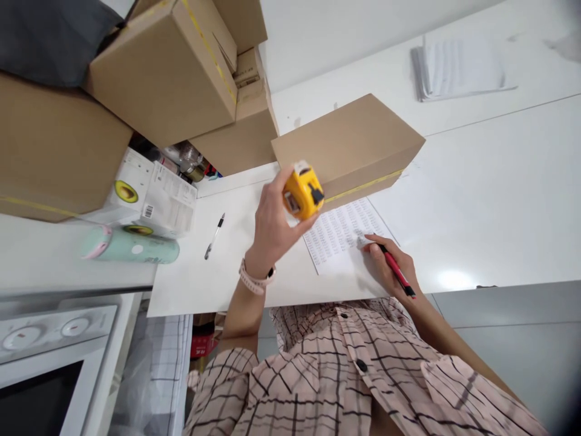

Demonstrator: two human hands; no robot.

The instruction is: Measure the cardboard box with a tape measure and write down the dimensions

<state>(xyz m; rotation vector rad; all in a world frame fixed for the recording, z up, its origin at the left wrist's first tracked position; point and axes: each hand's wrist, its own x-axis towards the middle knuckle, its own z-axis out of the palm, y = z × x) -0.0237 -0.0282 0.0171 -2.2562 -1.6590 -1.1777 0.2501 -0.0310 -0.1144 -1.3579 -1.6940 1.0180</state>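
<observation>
A yellow tape measure (pixel 303 192) is gripped in my left hand (pixel 272 221), raised over the table in front of a cardboard box (pixel 349 142). No blade shows pulled out of its case. My right hand (pixel 393 269) rests at the lower right of a printed sheet (pixel 333 236), fingers closed round a red and black pen (pixel 394 266). Rows of small text cover the sheet, and the box hides its far part. Yellow tape runs along the box's near side.
More cardboard boxes (pixel 167 72) are stacked at the far left. A black and clear pen (pixel 215 236) lies left of my left hand. Beyond it are a mint green bottle (pixel 145 247) and a white avocado-print carton (pixel 170 194). Papers (pixel 463 66) lie at the far right. A microwave (pixel 49 363) stands lower left.
</observation>
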